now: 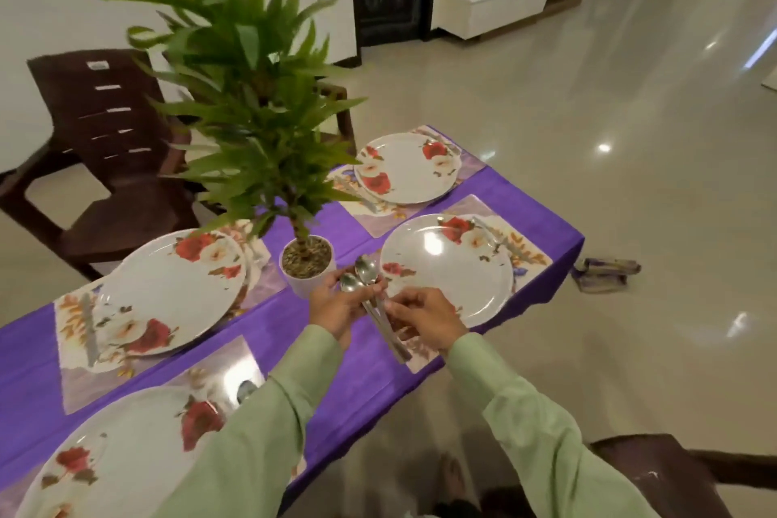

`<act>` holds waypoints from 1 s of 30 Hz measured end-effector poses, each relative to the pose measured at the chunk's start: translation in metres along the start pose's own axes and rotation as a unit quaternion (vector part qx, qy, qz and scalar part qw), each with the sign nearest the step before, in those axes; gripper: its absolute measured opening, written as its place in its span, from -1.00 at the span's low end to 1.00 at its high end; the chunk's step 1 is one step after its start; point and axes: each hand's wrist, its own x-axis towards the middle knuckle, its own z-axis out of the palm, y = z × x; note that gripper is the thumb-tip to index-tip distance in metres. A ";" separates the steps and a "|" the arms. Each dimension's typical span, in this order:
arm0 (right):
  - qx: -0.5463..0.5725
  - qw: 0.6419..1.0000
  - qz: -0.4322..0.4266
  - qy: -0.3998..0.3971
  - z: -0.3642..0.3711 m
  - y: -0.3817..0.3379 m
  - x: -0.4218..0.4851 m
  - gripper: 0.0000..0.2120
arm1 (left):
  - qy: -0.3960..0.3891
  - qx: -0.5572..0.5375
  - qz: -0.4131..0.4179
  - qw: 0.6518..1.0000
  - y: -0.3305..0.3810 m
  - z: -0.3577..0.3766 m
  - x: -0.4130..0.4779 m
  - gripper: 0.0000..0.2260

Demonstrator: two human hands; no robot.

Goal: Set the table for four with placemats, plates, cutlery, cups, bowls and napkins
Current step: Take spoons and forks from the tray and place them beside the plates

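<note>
Clock centred on the pot [307, 265], 12 pointing away from me.

Hands: both are raised over the purple cloth [357, 383] at 5 o'clock of the pot, near the table's edge on my side. Left hand [334, 307] grasps the spoons [365, 270] just below their bowls, fingers curled round the necks. Right hand [424, 320] pinches the handles from the other side, thumb and forefinger closed on the steel, the remaining fingers bent. Two bowls stick up past my left fingers. The handles run down toward 5 o'clock, and their ends line up with the near corner of mat 1 [521, 252]. The handles are blurred: two spoons for certain, possibly more, so I cannot count them.

Table:
- Plate 1 [445, 269] at 3 o'clock, on mat 1, just beside my right hand.
- Plate 2 [405, 168] at 1 o'clock, on mat 2 [378, 219].
- Plate 3 [176, 290] at 9 o'clock, on mat 3 [75, 328].
- Plate 4 [117, 446] at 7 o'clock, on mat 4 [235, 366], its near side hidden by my left sleeve [260, 433].

All four plates are white with red flowers.

The plant [252, 97] rises from the pot, and its leaves cover part of mat 2's left end. A brown chair [105, 147] stands at 10 o'clock, beyond the table. A second chair [656, 475] stands at 4 o'clock, off the table's edge near me.
</note>
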 end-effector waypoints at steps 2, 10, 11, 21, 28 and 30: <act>0.015 1.000 0.016 -0.002 -0.026 0.000 0.005 -0.87 | -0.003 -0.007 -0.008 1.000 -0.010 0.029 0.008 -0.52; -0.016 0.999 0.002 0.046 -0.108 -0.003 0.021 -0.83 | -0.036 0.015 -0.019 0.999 -0.029 0.111 0.026 -0.44; -0.014 0.998 0.001 0.057 -0.115 -0.003 0.023 -0.83 | -0.034 0.022 -0.020 0.999 -0.030 0.117 0.029 -0.46; 0.038 0.991 -0.015 0.128 -0.182 -0.026 0.053 -0.92 | -0.052 0.024 -0.041 0.998 -0.031 0.137 0.074 -0.57; 0.022 0.975 -0.004 0.221 -0.244 -0.022 0.090 -0.80 | -0.051 0.022 -0.052 0.997 -0.036 0.157 0.098 -0.51; 0.000 0.975 0.012 0.222 -0.261 -0.014 0.106 -0.77 | -0.044 0.024 -0.052 0.997 -0.039 0.163 0.104 -0.51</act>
